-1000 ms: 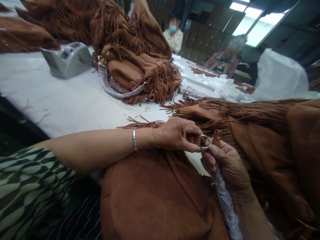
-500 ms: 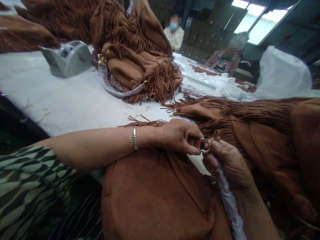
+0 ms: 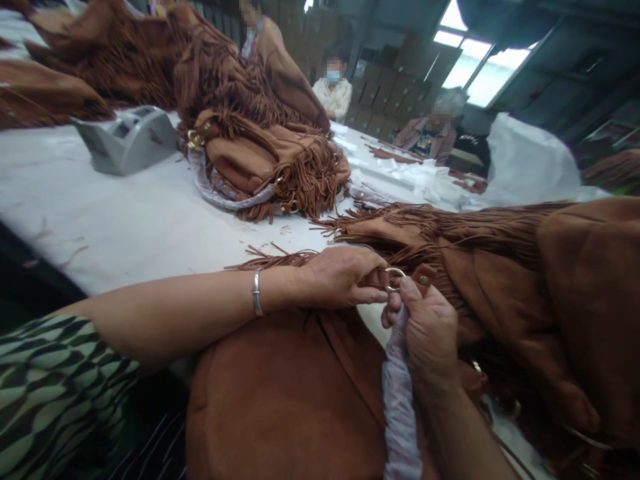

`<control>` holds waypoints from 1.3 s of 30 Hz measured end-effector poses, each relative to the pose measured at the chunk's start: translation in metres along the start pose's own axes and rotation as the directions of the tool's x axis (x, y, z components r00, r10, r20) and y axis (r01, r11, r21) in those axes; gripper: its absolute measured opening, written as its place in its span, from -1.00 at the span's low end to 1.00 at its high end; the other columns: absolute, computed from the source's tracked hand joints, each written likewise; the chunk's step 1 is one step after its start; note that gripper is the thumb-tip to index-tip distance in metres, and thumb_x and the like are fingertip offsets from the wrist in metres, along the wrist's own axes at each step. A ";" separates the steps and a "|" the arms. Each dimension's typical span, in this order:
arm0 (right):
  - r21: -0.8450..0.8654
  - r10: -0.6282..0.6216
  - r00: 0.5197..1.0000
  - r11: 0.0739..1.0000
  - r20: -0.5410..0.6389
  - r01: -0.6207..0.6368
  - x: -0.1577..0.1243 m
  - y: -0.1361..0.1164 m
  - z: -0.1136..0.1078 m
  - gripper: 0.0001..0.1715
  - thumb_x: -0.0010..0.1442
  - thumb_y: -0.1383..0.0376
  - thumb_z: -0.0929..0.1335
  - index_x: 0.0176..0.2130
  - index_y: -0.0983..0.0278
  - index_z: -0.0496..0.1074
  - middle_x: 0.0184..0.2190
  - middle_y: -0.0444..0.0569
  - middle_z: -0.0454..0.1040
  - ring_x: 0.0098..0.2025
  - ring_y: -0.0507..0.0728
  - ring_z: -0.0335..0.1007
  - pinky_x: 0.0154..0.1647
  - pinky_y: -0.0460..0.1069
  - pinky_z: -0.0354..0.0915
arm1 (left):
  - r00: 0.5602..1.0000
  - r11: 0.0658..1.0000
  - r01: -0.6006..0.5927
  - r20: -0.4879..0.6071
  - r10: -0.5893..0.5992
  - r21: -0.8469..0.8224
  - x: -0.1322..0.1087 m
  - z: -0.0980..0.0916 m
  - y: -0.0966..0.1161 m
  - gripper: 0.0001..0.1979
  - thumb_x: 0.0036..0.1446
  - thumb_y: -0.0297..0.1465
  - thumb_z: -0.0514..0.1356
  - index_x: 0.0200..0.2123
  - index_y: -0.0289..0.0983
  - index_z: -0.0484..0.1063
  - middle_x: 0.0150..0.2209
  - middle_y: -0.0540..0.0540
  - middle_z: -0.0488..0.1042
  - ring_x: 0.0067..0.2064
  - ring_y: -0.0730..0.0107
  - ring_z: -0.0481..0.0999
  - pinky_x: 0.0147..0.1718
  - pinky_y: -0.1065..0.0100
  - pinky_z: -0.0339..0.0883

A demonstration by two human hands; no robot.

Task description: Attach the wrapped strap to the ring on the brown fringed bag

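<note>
Left hand: reaches across from the left, its grip pinched on the small leather tab beside the metal ring, which keeps the ring steady and facing up.
Right hand: comes up from below, fist clenched around the wrapped handle, thumb pressing against the ring so that strap end and ring meet.
Metal ring: sits between the two hands, just above the near edge of the desk, at the corner of the fringed bag.
Fringed bag: brown suede, lying on its side to the right, its fringe spilling toward the hands; the slack lets the corner be pulled close.
Wrapped handle: sheathed in pale film, probably to shield it from scuffs, running down toward the lap.
Lap: another brown suede panel rests under both forearms as a support.
Further back: a finished bag with its own wrapped handle, and a grey tape dispenser, stand well apart from the hands.
</note>
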State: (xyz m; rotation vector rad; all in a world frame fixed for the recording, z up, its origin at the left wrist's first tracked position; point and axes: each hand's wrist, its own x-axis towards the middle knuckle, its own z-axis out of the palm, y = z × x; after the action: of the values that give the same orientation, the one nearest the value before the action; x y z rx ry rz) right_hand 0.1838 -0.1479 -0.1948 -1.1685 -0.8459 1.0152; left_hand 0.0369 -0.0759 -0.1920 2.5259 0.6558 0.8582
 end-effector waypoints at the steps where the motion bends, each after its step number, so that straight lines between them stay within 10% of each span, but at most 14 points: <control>1: 0.008 0.006 1.000 1.000 -0.010 -0.006 0.000 0.001 0.000 -0.67 -0.04 0.17 0.47 -0.43 0.28 0.30 -0.71 -0.26 0.32 -0.76 -0.07 0.16 -0.79 -0.19 0.14 | 1.000 0.999 -0.017 -0.005 0.018 0.038 0.000 -0.001 0.000 -0.78 0.13 -0.23 0.18 -0.31 -0.30 0.38 -0.36 -0.02 0.40 -0.32 0.43 0.37 -0.36 0.43 0.16; 10: -0.211 0.376 0.872 0.923 0.313 -0.322 0.011 -0.018 -0.032 -0.63 -0.07 0.11 0.49 -0.46 0.32 0.35 -0.78 -0.24 0.27 -0.80 -0.11 0.08 -0.82 -0.23 0.05 | 0.941 0.971 -0.226 0.276 0.198 0.074 -0.002 -0.009 0.002 -0.79 0.20 -0.34 0.11 -0.14 -0.30 0.39 -0.24 -0.10 0.41 -0.22 0.35 0.38 -0.25 0.39 0.21; 17: 0.103 0.025 0.999 0.994 0.047 -0.030 -0.005 -0.004 0.003 -0.66 -0.02 0.13 0.47 -0.40 0.29 0.33 -0.69 -0.26 0.32 -0.74 -0.08 0.17 -0.77 -0.19 0.17 | 0.998 0.991 -0.040 0.046 0.035 0.124 0.000 -0.005 0.009 -0.80 0.22 -0.29 0.07 -0.22 -0.33 0.34 -0.28 -0.10 0.39 -0.24 0.34 0.36 -0.23 0.35 0.23; 23: 0.131 0.201 0.941 0.961 0.273 -0.243 0.008 -0.007 -0.012 -0.66 -0.05 0.13 0.47 -0.43 0.31 0.36 -0.76 -0.25 0.26 -0.79 -0.08 0.07 -0.82 -0.17 0.11 | 0.998 0.986 -0.021 0.061 0.011 0.168 -0.001 -0.004 0.011 -0.73 0.27 -0.27 -0.03 -0.20 -0.34 0.34 -0.27 -0.13 0.36 -0.24 0.33 0.34 -0.22 0.33 0.23; 39: -0.178 0.072 0.970 0.984 0.234 -0.030 -0.009 -0.011 -0.007 -0.66 -0.02 0.11 0.47 -0.37 0.30 0.38 -0.68 -0.18 0.37 -0.73 -0.07 0.15 -0.76 -0.20 0.08 | 0.982 0.959 0.166 0.051 -0.182 0.231 -0.005 -0.005 0.029 -0.52 0.31 -0.11 -0.21 -0.18 -0.24 0.40 -0.24 -0.08 0.38 -0.19 0.35 0.33 -0.17 0.30 0.17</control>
State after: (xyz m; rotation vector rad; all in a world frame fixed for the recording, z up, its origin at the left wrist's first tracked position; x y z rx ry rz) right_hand 0.1892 -0.1592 -0.1856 -1.2349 -1.1178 1.1593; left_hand 0.0388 -0.1011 -0.1762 2.6323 0.9857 0.6601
